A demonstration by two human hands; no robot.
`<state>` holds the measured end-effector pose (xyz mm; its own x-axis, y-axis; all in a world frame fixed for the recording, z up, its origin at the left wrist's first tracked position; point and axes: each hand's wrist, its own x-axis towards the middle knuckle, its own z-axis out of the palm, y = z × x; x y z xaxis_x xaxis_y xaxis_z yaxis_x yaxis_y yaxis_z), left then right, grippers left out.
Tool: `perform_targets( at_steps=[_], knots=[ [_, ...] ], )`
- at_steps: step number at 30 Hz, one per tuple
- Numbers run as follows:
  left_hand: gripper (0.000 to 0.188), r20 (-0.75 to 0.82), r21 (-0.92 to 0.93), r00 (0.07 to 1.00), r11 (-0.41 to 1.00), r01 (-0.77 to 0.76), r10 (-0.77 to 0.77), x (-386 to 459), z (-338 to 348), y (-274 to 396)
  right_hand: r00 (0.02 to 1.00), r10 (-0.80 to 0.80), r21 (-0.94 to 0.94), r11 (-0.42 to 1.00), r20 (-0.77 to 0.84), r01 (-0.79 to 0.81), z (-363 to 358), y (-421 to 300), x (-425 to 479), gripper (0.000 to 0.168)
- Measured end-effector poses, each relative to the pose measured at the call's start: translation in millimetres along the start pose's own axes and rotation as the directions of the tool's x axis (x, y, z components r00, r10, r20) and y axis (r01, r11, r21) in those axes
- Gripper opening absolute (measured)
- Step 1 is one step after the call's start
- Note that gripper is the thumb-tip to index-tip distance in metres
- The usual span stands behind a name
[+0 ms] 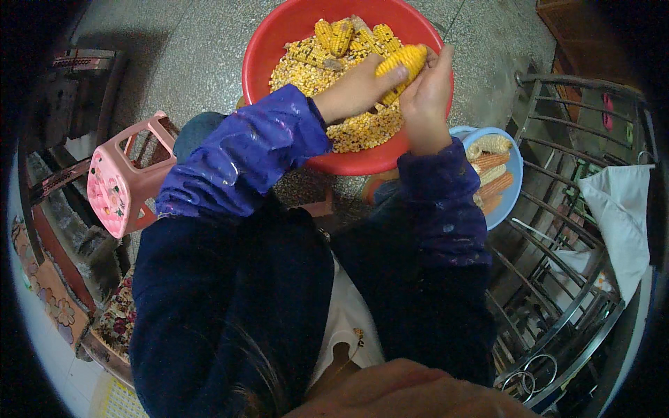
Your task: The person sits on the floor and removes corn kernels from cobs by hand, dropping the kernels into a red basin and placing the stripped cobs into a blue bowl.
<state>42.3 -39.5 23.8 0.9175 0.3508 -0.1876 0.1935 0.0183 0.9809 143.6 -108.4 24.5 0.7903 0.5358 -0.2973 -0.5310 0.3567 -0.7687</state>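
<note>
Over a red plastic basin (256, 49) my two hands hold one yellow ear of corn (413, 58), tilted with its upper end to the right. My left hand (355, 90) grips its near side, the thumb lying across the kernels. Around its far right side curls my right hand (431, 86). Something dark and narrow shows below my left hand, too hidden to name. Loose corn kernels (366, 130) cover the basin's bottom. Several ears of yellow corn with dark kernels (341, 37) lie on the kernels at the far side.
Right of the basin stands a light blue bucket (517, 172) with stripped corncobs (494, 180) in it. A pink plastic stool (112, 183) is at the left. A metal rack (554, 193) with a white cloth (622, 209) fills the right side. The floor (209, 57) is speckled.
</note>
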Motion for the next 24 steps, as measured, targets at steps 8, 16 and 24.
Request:
perform_targets(
  at_steps=[8,16,24],
  knots=[
    [0.042,-0.076,-0.452,0.995,0.887,-0.094,0.066,1.9,6.2,10.4,0.987,0.14,-0.163,0.979,0.081,-0.125,26.4,-9.3,-28.8,0.06],
    [0.037,0.04,-0.431,0.994,0.896,0.105,-0.097,-1.7,-0.4,9.2,0.953,-0.258,-0.607,0.736,0.157,0.299,11.4,-4.7,-19.8,0.063],
    [0.043,0.131,-0.471,0.971,0.85,0.238,-0.199,-8.4,-9.4,13.2,0.956,-0.223,-0.648,0.703,0.192,0.294,1.4,3.8,-14.7,0.063]
  ],
)
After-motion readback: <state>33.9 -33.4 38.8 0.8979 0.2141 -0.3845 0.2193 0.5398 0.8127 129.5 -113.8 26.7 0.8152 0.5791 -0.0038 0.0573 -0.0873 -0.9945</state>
